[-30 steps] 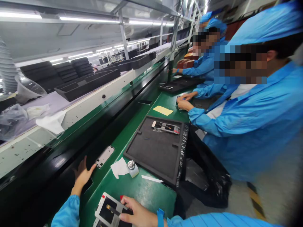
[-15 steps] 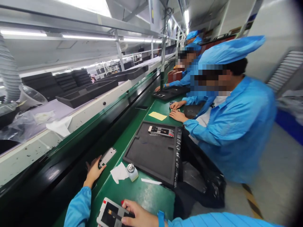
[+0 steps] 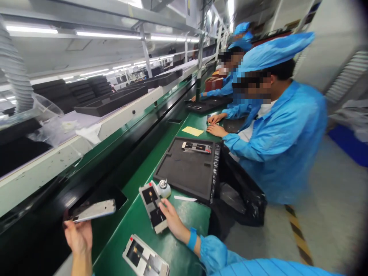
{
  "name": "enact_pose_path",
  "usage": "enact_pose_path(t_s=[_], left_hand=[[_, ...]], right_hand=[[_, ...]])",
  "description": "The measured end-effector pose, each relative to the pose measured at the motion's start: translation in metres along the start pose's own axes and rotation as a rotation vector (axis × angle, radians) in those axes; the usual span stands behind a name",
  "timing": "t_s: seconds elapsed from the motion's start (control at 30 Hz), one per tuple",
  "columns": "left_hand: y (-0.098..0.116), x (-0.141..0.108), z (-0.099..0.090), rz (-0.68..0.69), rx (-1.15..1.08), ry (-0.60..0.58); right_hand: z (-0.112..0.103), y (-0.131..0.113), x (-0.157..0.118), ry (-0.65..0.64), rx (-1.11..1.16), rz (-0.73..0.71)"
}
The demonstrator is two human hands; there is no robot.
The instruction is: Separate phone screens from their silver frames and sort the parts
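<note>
My left hand [image 3: 79, 237] grips one end of a silver-grey phone housing [image 3: 96, 210], thumb and fingers closed at its edge, above the dark conveyor belt. My right hand [image 3: 174, 222] pinches the right edge of a phone screen panel [image 3: 153, 209] with black recesses, a ribbon cable and a red tab. That panel is tilted over the green bench [image 3: 184, 234]. Below it, a similar phone screen panel [image 3: 143, 257] lies on the bench, its red tab toward the upper left.
A metal-topped dispenser bottle [image 3: 163, 186] and a white strip [image 3: 184, 198] sit near a black foam tray [image 3: 186, 168] holding stacked panels [image 3: 196, 147]. A black plastic bag [image 3: 244, 191] hangs beside it. Co-workers in blue [image 3: 276, 145] sit along the bench beyond a yellow sheet [image 3: 192, 131].
My left hand has moved left and nearer with the housing, turning it more level. My right hand has lifted a panel up and away from the near bench, leaving another panel there.
</note>
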State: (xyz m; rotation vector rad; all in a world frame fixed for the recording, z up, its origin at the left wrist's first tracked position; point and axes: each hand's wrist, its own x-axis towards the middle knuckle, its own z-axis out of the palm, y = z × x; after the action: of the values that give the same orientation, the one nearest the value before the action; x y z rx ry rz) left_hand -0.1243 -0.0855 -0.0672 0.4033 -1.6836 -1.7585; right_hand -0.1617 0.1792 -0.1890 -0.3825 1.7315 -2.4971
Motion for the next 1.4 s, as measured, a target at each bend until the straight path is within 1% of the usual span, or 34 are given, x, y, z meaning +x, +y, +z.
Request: enact_pose_path(t_s=[0.07, 0.1, 0.17, 0.23, 0.33, 0.4, 0.43, 0.53, 0.57, 0.63, 0.7, 0.73, 0.87, 0.97, 1.03, 1.1, 1.17, 1.23, 1.3, 1.33, 1.4], left_hand=[[0.005, -0.03, -0.019, -0.11, -0.183, 0.026], [0.006, -0.045, -0.026, -0.188, -0.269, 0.016], [0.004, -0.072, -0.034, -0.358, -0.405, -0.071], [0.002, -0.093, -0.038, -0.477, -0.527, -0.184], [0.004, -0.111, -0.038, -0.56, -0.646, -0.365], [0.008, -0.116, -0.037, -0.584, -0.665, -0.451], [0.01, -0.118, -0.036, -0.585, -0.664, -0.482], [0.013, -0.122, -0.034, -0.516, -0.609, -0.538], [0.013, -0.124, -0.032, -0.472, -0.571, -0.543], [0.01, -0.13, -0.029, -0.363, -0.465, -0.546], [0.005, -0.135, -0.025, -0.247, -0.345, -0.563], [0.002, -0.138, -0.024, -0.188, -0.292, -0.582], [-0.012, -0.141, -0.023, 0.038, -0.128, -0.68], [-0.023, -0.14, -0.028, 0.173, 0.002, -0.714], [-0.027, -0.139, -0.031, 0.263, 0.081, -0.728], [-0.024, -0.14, -0.032, 0.342, 0.127, -0.757], [-0.018, -0.143, -0.032, 0.337, 0.126, -0.755], [-0.011, -0.145, -0.031, 0.27, 0.09, -0.704], [-0.004, -0.143, -0.031, 0.189, 0.039, -0.569], [-0.001, -0.141, -0.032, 0.148, -0.002, -0.482], [0.004, -0.131, -0.037, 0.051, -0.112, -0.309]], right_hand=[[0.016, -0.004, 0.004, 0.005, 0.038, 0.029], [0.025, -0.006, 0.004, -0.013, 0.048, 0.038], [0.044, -0.012, 0.002, -0.059, 0.053, 0.042], [0.061, -0.016, -0.003, -0.106, 0.053, 0.04], [0.081, -0.018, -0.013, -0.198, 0.009, 0.02], [0.089, -0.019, -0.02, -0.27, -0.048, -0.019], [0.092, -0.021, -0.023, -0.286, -0.07, -0.044], [0.095, -0.034, -0.029, -0.238, -0.092, -0.126], [0.095, -0.041, -0.03, -0.229, -0.107, -0.153], [0.095, -0.055, -0.031, -0.253, -0.155, -0.196], [0.096, -0.066, -0.033, -0.282, -0.198, -0.216], [0.097, -0.07, -0.034, -0.276, -0.21, -0.223], [0.101, -0.074, -0.039, -0.206, -0.184, -0.244], [0.105, -0.072, -0.039, -0.178, -0.139, -0.246], [0.108, -0.073, -0.035, -0.141, -0.114, -0.263], [0.113, -0.076, -0.031, -0.098, -0.094, -0.281], [0.117, -0.082, -0.027, -0.098, -0.097, -0.28], [0.118, -0.089, -0.025, -0.141, -0.127, -0.277], [0.109, -0.092, -0.023, -0.169, -0.179, -0.304], [0.1, -0.09, -0.021, -0.169, -0.215, -0.323], [0.075, -0.077, -0.014, -0.169, -0.337, -0.322]])
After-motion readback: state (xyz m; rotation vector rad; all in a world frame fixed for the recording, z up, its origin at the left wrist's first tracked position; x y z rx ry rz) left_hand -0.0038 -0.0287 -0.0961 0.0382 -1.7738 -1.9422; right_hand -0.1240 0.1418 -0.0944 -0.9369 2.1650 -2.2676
